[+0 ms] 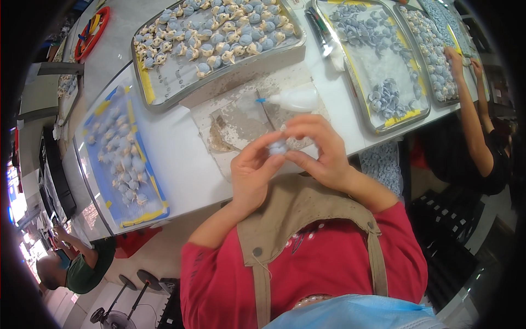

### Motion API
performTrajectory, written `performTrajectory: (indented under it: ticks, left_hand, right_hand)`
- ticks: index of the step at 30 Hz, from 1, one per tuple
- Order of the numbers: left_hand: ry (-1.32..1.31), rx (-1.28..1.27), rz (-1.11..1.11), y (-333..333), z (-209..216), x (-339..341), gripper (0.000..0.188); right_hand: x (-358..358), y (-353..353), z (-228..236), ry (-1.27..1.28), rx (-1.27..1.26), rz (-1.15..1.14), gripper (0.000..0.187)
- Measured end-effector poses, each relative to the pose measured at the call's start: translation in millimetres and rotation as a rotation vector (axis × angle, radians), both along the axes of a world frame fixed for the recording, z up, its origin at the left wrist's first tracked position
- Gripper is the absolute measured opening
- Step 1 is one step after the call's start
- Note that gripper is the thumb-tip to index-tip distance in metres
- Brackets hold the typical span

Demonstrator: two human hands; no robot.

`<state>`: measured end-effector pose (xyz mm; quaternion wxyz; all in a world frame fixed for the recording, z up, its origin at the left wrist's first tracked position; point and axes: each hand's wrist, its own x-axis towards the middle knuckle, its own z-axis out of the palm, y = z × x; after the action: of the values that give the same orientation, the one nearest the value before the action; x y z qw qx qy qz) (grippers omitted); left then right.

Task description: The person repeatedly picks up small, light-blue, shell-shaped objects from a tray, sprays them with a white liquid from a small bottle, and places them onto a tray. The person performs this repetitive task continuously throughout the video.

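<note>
Between my two hands, just past the table's front edge, is a small pale blue-grey figurine piece. My left hand pinches it with thumb and forefinger from the left. From the other side my right hand closes on it, its fingers arched over the top and the thumb below. The fingers hide part of the piece. Beyond my hands a white squeeze bottle with a blue tip lies on a stained work board. A thin dark tool lies beside the bottle.
A metal tray of blue and cream figurines stands behind the board. At left is a blue tray of similar pieces; at right, a metal tray holds loose blue-grey parts. Co-workers sit at far right and lower left. A red basket stands far left.
</note>
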<state>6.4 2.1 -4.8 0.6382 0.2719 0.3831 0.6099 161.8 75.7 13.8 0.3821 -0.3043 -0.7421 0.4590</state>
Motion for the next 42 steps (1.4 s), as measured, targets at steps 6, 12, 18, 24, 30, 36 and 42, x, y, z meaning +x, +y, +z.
performTrajectory:
  ticks: [6, 12, 18, 24, 30, 36, 42]
  left_hand:
    - [0.071, 0.025, -0.073, -4, 15, 0, 0.038]
    - [0.318, 0.114, -0.084, -10, 11, -5, 0.029]
    - [0.410, 0.160, -0.059, -9, 13, -6, 0.026]
    - [0.009, 0.175, -0.142, -2, 13, -3, 0.031]
    - [0.073, 0.203, -0.141, -2, 8, -3, 0.039]
    - [0.124, 0.256, -0.206, 0, 11, -6, 0.035]
    - [-0.127, 0.223, -0.079, 0, 4, 5, 0.033]
  right_hand:
    - [-2, -5, 3, 0.322, -0.694, 0.275, 0.044]
    - [3, -8, 5, 0.285, -0.664, 0.322, 0.037]
    - [-1, -15, 2, 0.331, -0.621, 0.240, 0.034]
    - [-2, -9, 5, 0.404, -0.733, 0.355, 0.042]
    - [-2, -7, 13, 0.360, -0.865, 0.347, 0.039]
    - [4, -8, 14, 0.324, -0.787, 0.349, 0.037]
    - [-2, -9, 12, 0.442, -0.923, 0.343, 0.038]
